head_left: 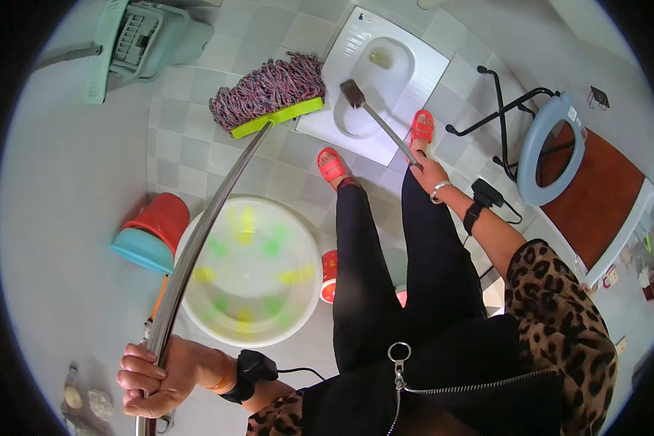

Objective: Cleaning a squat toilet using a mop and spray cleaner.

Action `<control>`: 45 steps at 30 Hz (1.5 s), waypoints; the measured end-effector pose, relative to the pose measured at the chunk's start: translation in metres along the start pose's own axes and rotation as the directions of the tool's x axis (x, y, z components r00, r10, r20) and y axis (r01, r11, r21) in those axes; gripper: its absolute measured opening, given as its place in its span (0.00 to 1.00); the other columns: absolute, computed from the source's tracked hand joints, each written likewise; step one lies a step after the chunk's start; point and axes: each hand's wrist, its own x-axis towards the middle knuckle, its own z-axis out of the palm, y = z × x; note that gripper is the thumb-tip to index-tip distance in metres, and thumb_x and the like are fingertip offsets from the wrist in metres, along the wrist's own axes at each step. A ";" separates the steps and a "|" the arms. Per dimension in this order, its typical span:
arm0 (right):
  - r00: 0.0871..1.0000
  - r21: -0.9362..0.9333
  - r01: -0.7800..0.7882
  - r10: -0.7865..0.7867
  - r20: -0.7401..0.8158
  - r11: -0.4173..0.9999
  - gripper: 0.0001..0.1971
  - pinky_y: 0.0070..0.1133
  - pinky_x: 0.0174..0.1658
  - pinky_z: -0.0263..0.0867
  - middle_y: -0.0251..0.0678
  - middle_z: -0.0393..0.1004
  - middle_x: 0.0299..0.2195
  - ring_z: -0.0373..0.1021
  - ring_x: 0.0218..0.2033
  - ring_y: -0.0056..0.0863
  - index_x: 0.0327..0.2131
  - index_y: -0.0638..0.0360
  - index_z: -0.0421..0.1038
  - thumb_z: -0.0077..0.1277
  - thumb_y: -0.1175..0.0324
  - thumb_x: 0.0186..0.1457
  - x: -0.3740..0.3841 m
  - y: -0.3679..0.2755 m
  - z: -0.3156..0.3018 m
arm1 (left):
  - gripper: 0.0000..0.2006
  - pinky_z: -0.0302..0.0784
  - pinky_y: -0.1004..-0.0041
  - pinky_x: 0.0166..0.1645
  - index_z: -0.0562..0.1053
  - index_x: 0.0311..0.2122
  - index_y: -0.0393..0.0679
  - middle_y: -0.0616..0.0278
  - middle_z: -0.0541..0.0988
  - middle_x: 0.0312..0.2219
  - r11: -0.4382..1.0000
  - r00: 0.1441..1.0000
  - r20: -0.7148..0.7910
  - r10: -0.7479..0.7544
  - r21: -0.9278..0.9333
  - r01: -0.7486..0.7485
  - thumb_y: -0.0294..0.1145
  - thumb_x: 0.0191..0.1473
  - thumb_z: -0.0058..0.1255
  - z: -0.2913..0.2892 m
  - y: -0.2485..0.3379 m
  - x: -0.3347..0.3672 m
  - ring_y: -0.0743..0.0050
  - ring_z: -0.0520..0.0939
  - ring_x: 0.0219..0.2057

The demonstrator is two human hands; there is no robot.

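Observation:
My left hand (156, 374) is wrapped round the shiny metal pole of a mop (269, 91). The mop's red, white and dark string head lies on the tiles, under a lime-green bar, just left of the squat toilet (349, 163). In my right hand (429, 174) is the grey handle of a toilet brush (353, 93). Its dark head is over the white basin, and I cannot tell whether it touches. A little water shows at the basin's far end. My feet, in red slippers, stand at the toilet's near edge.
A large white basin (309, 291) stands left of my legs, with red and blue basins (163, 218) beside it. A green plastic bucket (185, 43) is at the far left. On the right are a folding commode chair with a blue seat (534, 171) and a brown-topped surface (603, 203).

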 end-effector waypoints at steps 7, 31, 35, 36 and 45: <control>0.924 0.359 -0.370 0.297 0.242 0.857 0.15 0.26 0.21 0.59 0.41 0.66 0.15 0.63 0.16 0.30 0.39 0.61 0.68 0.45 0.68 0.46 -0.022 -0.040 0.048 | 0.23 0.48 0.80 0.20 0.48 0.13 0.53 0.75 0.48 0.10 0.998 0.998 0.029 0.062 -0.022 -0.062 0.42 0.56 0.39 -0.008 -0.006 0.007 0.85 0.50 0.12; 0.804 0.778 -0.582 0.308 0.508 0.237 0.10 0.12 0.09 0.48 0.22 0.58 0.14 0.52 0.09 0.10 0.38 0.49 0.65 0.46 0.62 0.52 -0.091 -0.044 -0.093 | 0.18 0.49 0.81 0.14 0.53 0.14 0.47 0.69 0.54 0.09 0.986 0.996 0.085 -0.010 -0.165 0.024 0.29 0.53 0.39 -0.003 -0.005 0.013 0.81 0.53 0.09; 0.793 0.760 -0.599 0.316 0.520 0.252 0.08 0.11 0.09 0.48 0.22 0.58 0.14 0.52 0.09 0.09 0.36 0.48 0.65 0.45 0.62 0.52 -0.128 -0.040 -0.122 | 0.17 0.51 0.80 0.16 0.52 0.13 0.45 0.69 0.55 0.09 0.972 0.986 0.031 -0.163 -0.166 0.166 0.23 0.50 0.39 0.012 0.003 0.010 0.82 0.55 0.10; 0.779 0.755 -0.614 0.326 0.535 0.229 0.07 0.11 0.09 0.48 0.21 0.58 0.14 0.52 0.10 0.08 0.36 0.48 0.65 0.45 0.63 0.52 -0.131 -0.036 -0.125 | 0.15 0.54 0.81 0.17 0.53 0.15 0.45 0.69 0.56 0.09 0.980 0.985 0.027 -0.170 -0.103 0.172 0.22 0.49 0.39 0.014 0.007 0.008 0.81 0.57 0.11; 0.791 0.783 -0.599 0.282 0.543 0.170 0.07 0.12 0.09 0.49 0.22 0.59 0.13 0.54 0.09 0.09 0.24 0.50 0.59 0.45 0.64 0.51 -0.131 -0.040 -0.139 | 0.15 0.67 0.73 0.24 0.55 0.18 0.43 0.65 0.61 0.09 0.955 0.955 -0.017 -0.297 0.005 0.297 0.28 0.54 0.41 -0.021 0.014 -0.013 0.77 0.63 0.13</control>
